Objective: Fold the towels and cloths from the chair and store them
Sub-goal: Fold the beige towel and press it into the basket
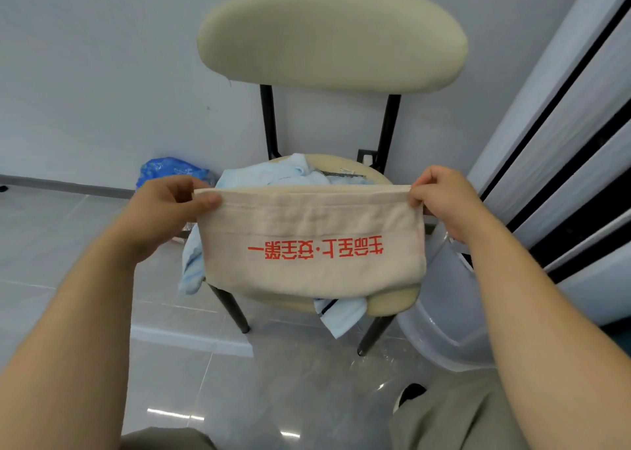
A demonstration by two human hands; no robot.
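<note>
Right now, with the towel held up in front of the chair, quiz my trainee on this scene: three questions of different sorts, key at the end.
1. True or false: the beige towel lies flat on the chair seat.
2. What pinches the towel's top corners? A. one hand alone. B. the left hand and the right hand, one corner each. C. neither hand.
3. Fill in: the cloths heaped on the seat behind the towel are light ____.
Key: 1 false, both hands hold it up in front of the seat; 2 B; 3 blue.
</note>
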